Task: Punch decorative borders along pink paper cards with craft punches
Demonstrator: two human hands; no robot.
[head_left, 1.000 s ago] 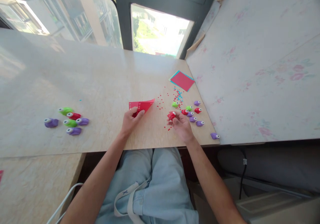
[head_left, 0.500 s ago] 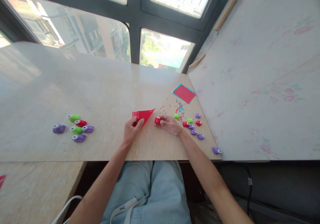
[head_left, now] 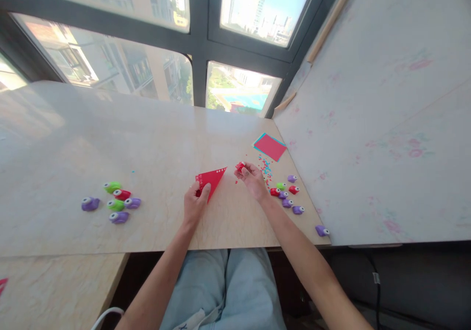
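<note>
The red paper (head_left: 211, 178) was folded into a triangle, lying flat on the table with its long point aimed toward the right hand's grip and its wide end pinned under the left hand's fingertips — small punched holes showed along the edge nearest that grip. The red punch (head_left: 240, 167) was a small rounded plastic piece, pinched in the right hand's fingertips just beyond the paper's tip, lifted slightly off the table — apart from the paper, not touching it.

We note strong daylight from the windows (head_left: 235, 30) at 12 o'clock, pale glare across the table (head_left: 73, 138), and wide-angle bending at the edges.
</note>
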